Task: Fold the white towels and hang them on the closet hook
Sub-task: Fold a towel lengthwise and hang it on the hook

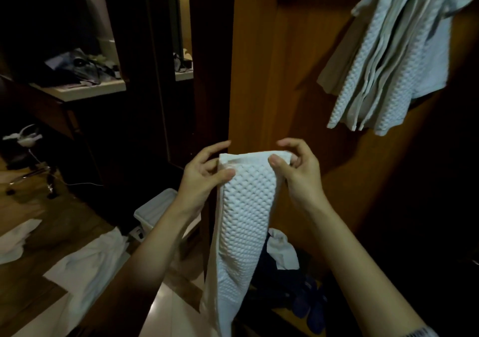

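A white waffle-weave towel [241, 222] hangs lengthwise in front of me, folded narrow, its lower end trailing past the frame's bottom. My left hand [204, 176] pinches its top left corner between thumb and fingers. My right hand [298, 171] pinches the top right corner, fingers curled over the hem. Up at the right, several white towels [388, 62] hang together inside the wooden closet [280, 77]; the hook that carries them is hidden.
More white cloth [88, 266] lies on the wooden floor at the lower left, with another piece [15, 241] at the left edge. A white bin [155, 209] stands by the closet side. Dark slippers [311, 303] and clothes lie on the closet floor. A cluttered desk [85, 88] stands at the left.
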A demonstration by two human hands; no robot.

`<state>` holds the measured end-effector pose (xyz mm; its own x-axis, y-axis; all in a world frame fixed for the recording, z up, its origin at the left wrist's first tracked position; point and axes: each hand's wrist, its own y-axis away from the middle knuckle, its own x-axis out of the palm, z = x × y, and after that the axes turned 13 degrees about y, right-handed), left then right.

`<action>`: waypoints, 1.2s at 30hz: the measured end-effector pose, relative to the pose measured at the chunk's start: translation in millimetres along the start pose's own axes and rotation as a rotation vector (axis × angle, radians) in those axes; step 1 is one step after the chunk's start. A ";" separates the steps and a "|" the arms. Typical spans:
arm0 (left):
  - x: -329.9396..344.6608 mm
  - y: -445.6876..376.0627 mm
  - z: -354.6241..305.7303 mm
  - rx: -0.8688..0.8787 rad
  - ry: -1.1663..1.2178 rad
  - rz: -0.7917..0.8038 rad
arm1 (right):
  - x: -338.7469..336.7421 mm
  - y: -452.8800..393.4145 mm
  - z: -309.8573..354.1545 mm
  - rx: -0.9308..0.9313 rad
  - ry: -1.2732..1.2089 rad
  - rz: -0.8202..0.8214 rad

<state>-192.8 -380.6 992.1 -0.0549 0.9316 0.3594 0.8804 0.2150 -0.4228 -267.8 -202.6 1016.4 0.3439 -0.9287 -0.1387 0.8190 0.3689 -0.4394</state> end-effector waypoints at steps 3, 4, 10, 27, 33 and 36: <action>-13.2 14.3 16.7 -0.183 0.019 0.000 | 17.7 -14.9 20.6 -0.056 -0.053 0.004; -15.3 20.6 24.3 -0.234 0.008 0.011 | 22.3 -19.8 27.8 -0.075 -0.047 0.003; -5.1 30.6 46.7 -0.311 0.067 0.053 | 28.4 -47.8 57.9 -0.095 -0.079 -0.149; 34.0 -26.3 19.7 -0.339 0.227 -0.295 | 3.5 -4.3 -39.5 0.401 0.076 0.219; 20.8 -56.8 -17.2 -0.352 0.393 -0.336 | 1.2 29.2 -57.7 0.318 -0.073 0.228; 9.7 -49.2 -15.7 -0.314 0.446 -0.208 | 4.7 15.9 -42.4 0.212 -0.111 0.153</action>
<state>-229.2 -386.8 1029.5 -0.0980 0.6505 0.7532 0.9735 0.2199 -0.0633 -272.7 -202.7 971.2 0.5097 -0.8561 -0.0855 0.8276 0.5150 -0.2234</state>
